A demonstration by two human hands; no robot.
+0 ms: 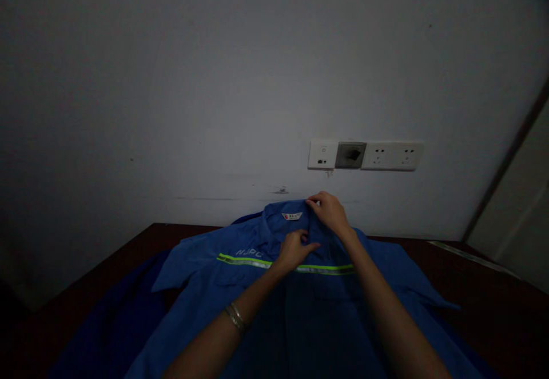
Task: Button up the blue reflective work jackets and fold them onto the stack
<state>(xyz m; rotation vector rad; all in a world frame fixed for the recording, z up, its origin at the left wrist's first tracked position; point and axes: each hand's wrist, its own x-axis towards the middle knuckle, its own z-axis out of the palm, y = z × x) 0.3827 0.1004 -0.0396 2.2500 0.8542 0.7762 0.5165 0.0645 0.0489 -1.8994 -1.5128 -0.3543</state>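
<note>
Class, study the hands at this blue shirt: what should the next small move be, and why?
Probably raise the left hand to pinch the left side of the collar: the right hand pinches its right side, the left side is unheld, and the left hand is just below.

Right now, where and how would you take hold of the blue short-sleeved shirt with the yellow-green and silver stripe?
I'd pinch the shirt by its blue fabric collar, left side, coming from the near left: that edge looks raised and free, while the body lies spread out. The right grip pinches the collar's other side.
</note>
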